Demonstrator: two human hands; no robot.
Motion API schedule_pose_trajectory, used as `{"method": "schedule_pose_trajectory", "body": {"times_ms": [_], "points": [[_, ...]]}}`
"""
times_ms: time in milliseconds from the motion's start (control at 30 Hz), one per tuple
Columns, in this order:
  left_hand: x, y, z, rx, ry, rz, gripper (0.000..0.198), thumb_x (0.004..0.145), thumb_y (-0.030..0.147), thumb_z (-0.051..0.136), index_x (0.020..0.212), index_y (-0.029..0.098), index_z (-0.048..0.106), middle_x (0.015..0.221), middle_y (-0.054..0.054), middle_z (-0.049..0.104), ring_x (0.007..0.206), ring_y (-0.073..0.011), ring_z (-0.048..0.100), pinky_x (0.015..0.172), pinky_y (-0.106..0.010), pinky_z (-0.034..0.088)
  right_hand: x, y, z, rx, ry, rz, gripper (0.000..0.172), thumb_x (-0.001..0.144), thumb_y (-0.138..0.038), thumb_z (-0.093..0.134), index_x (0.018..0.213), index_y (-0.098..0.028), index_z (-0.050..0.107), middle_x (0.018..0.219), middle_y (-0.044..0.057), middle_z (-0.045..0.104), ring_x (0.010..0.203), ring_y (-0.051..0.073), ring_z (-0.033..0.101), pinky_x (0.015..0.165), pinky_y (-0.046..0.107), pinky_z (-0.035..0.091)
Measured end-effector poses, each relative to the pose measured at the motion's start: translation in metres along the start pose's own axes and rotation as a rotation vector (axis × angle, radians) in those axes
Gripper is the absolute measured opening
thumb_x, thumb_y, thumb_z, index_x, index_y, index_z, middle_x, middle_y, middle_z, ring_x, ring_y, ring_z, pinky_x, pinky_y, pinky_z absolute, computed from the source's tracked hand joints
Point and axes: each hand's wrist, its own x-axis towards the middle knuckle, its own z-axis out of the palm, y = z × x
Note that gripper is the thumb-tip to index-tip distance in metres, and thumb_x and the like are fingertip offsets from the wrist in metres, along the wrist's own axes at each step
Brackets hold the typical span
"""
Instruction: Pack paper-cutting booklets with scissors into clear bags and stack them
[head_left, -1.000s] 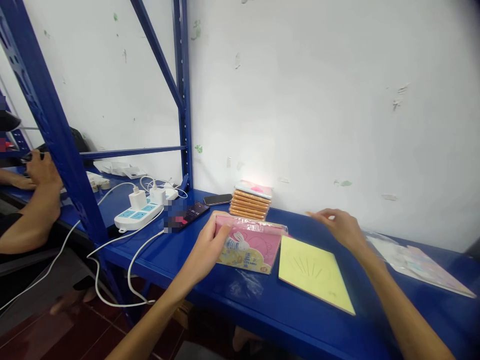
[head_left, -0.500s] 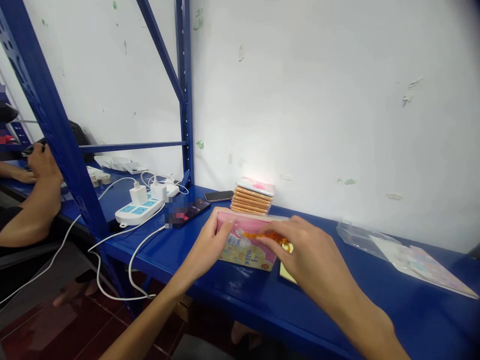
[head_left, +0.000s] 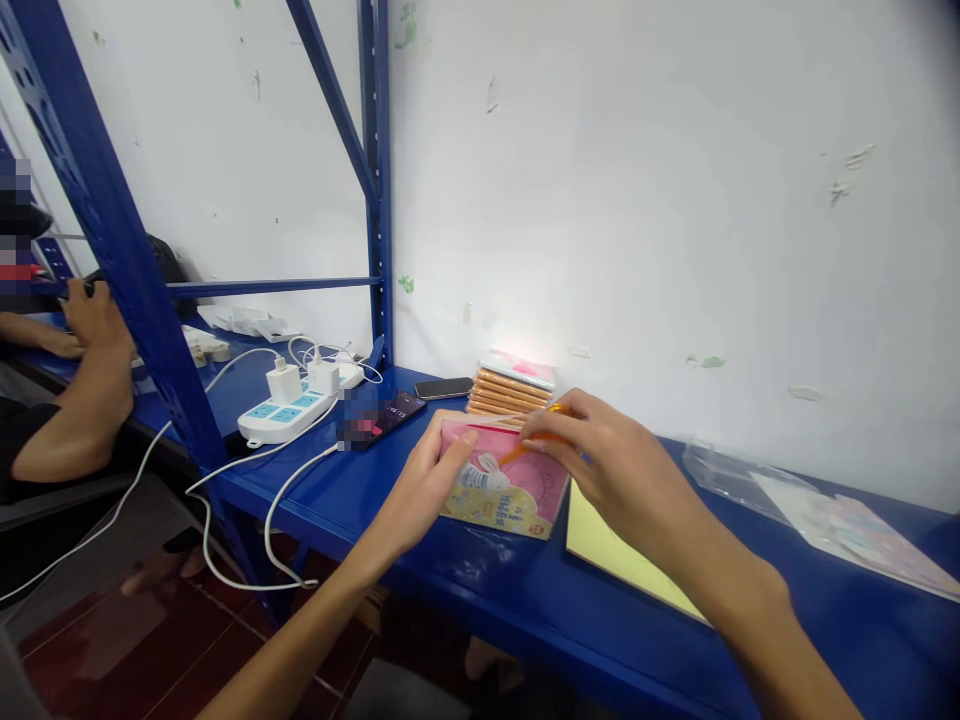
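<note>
My left hand (head_left: 427, 485) grips the left side of a pink and yellow picture booklet (head_left: 517, 505), thumb on its front. A rabbit and printed characters show on the cover, which looks to be in a clear sleeve. The booklet is propped up, tilted, over the blue table. Pinched in my right hand (head_left: 622, 455) is a thin, orange, see-through stick-like tool (head_left: 513, 454); its tip lies against or just in front of the booklet's upper part. My fingers hide the tool's middle. A pale yellow pad (head_left: 615, 545) lies under my right forearm.
Behind the booklet stands a stack of orange-edged packets (head_left: 506, 390). Two phones (head_left: 442, 388), a white power strip (head_left: 281, 410) and loose cables are at left, beside a blue rack post (head_left: 112, 230). Clear plastic (head_left: 739, 480) lies at right. Another person's arm (head_left: 94, 400) shows far left.
My right hand has risen slightly, and the orange tool now slants more steeply over the booklet. More of the yellow pad shows. The view has shifted a little.
</note>
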Motion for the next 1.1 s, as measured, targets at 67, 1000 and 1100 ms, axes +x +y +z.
{"method": "schedule_pose_trajectory", "body": {"times_ms": [67,1000,1100], "points": [[0.0,0.001,0.0,-0.008,-0.004,-0.005,0.032,0.095,0.045,0.059,0.115,0.021,0.064,0.117,-0.004,0.071,0.109,-0.0241,0.064,0.092,-0.03,0.048,0.005,-0.005,-0.001,-0.001,-0.056,-0.058,0.025,0.104,-0.026,0.047,0.104,-0.028,0.072,0.105,0.007,0.066,0.092,0.023,0.064,0.073,0.035,0.053],[0.012,-0.006,-0.012,-0.155,-0.116,-0.033,0.035,0.078,0.035,0.081,0.102,0.016,0.065,0.104,-0.006,0.076,0.091,-0.0232,0.071,0.082,-0.03,0.055,-0.022,0.032,0.025,0.635,0.107,0.291,0.032,0.09,-0.047,0.069,0.118,-0.031,0.069,0.112,0.002,0.074,0.084,0.019,0.067,0.081,0.035,0.056],[0.012,-0.003,-0.017,-0.21,-0.152,-0.121,0.039,0.079,0.036,0.081,0.109,0.016,0.067,0.106,-0.007,0.077,0.088,-0.0227,0.073,0.082,-0.032,0.056,-0.026,0.03,0.03,0.744,0.151,0.346,0.03,0.089,-0.047,0.071,0.112,-0.029,0.073,0.111,0.003,0.075,0.09,0.021,0.068,0.081,0.036,0.055]]}}
